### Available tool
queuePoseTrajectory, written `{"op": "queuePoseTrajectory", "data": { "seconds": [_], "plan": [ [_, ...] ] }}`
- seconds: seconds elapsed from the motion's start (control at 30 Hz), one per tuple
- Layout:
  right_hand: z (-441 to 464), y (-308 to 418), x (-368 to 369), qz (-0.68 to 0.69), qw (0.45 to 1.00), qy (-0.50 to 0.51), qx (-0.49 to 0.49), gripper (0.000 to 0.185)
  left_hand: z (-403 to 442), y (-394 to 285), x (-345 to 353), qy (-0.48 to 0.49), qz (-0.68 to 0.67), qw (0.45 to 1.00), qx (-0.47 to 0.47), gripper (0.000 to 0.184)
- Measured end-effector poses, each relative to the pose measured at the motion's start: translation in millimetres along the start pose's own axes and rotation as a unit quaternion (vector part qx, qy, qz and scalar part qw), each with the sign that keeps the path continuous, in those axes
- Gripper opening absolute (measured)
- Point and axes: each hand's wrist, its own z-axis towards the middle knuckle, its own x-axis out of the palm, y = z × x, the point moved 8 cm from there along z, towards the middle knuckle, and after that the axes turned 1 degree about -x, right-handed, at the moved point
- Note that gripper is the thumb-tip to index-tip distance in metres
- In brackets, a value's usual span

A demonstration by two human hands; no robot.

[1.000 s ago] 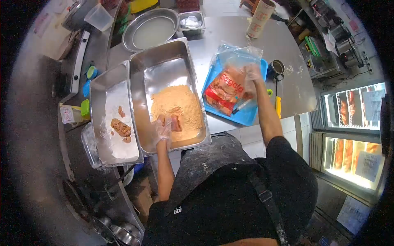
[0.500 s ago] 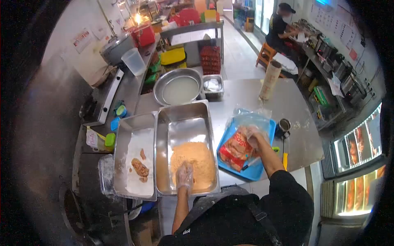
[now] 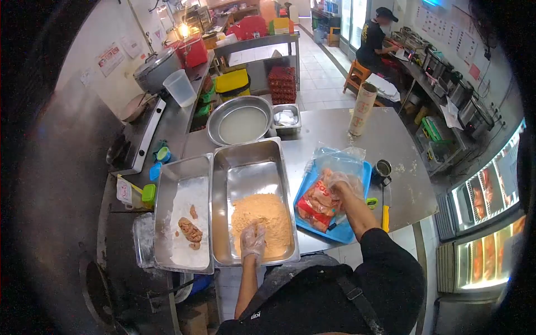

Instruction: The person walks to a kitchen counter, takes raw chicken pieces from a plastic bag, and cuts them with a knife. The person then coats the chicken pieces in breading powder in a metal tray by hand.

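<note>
Left gloved hand (image 3: pixel 252 244) in orange breading (image 3: pixel 272 212) inside steel pan (image 3: pixel 254 172), can't tell if fingers pinch anything. Right of pan, right gloved hand (image 3: pixel 345 185) touches meat bag (image 3: pixel 316 204) on blue tray (image 3: pixel 342 232), fingers unclear; left of pan, 1 meat clump (image 3: pixel 190 230).

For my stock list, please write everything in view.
pans: two, silver, side by side
powders: two, orange and white, in pans
meat: several, brown, left pan
bag: one, clear and red, on tray
tray: one, blue, right of pans
bowl: one, silver, behind pans
tub: one, silver, beside bowl
tube: one, cream, behind tray
cup: one, grey, beside tray
person: one, black clothes, upper right
glass doors: two, white, far right
other items: many, mixed, around
left hand: one, clear-gloved, in right pan
right hand: one, clear-gloved, at bag
</note>
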Motion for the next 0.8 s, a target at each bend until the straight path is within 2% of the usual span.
{"op": "queuePoseTrajectory", "data": {
  "seconds": [0.1, 0.23, 0.3, 0.33, 0.4, 0.5, 0.6, 0.67, 0.7, 0.77, 0.8],
  "plan": [
    [-2, -2, -4, 0.007, 1.0, -0.003, 0.003, 0.038, 4, 6, -2, 0.014, -0.057, 0.998, 0.002, 0.039],
    [-4, -4, -8, 0.019, 1.0, -0.012, 0.011, 0.04, 1, -1, 0, 0.015, -0.034, 0.999, -0.007, 0.036],
    [-5, -5, -11, 0.034, 0.999, -0.02, 0.014, 0.041, 2, 9, 3, 0.03, -0.095, 0.992, -0.076, 0.034],
    [-6, -7, -15, 0.046, 0.999, -0.025, 0.016, 0.041, 0, 0, 2, 0.031, -0.093, 0.992, -0.074, 0.034],
    [-9, -15, -25, 0.081, 0.996, -0.043, 0.021, 0.042, -10, -29, -2, 0.033, -0.09, 0.995, -0.011, 0.031],
    [-27, -25, -54, 0.163, 0.982, -0.092, 0.03, 0.043, 1, -16, -11, 0.002, -0.125, 0.992, 0.015, 0.034],
    [-64, -19, -91, 0.22, 0.96, -0.167, 0.041, 0.045, -15, -41, -20, -0.013, -0.176, 0.984, 0.008, 0.04],
    [-104, 13, -115, 0.244, 0.945, -0.216, 0.024, 0.046, -5, -35, -8, 0.011, -0.214, 0.977, -0.022, 0.043],
    [-129, 36, -123, 0.264, 0.937, -0.23, 0.004, 0.046, -1, -38, 0, 0.039, -0.23, 0.972, -0.002, 0.043],
    [-191, 130, -156, 0.316, 0.913, -0.246, -0.077, 0.04, 6, -45, 16, 0.096, -0.266, 0.959, 0.037, 0.044],
    [-204, 166, -154, 0.429, 0.877, -0.201, -0.084, 0.037, -5, -69, 25, 0.119, -0.296, 0.947, 0.025, 0.043]
  ]
}}
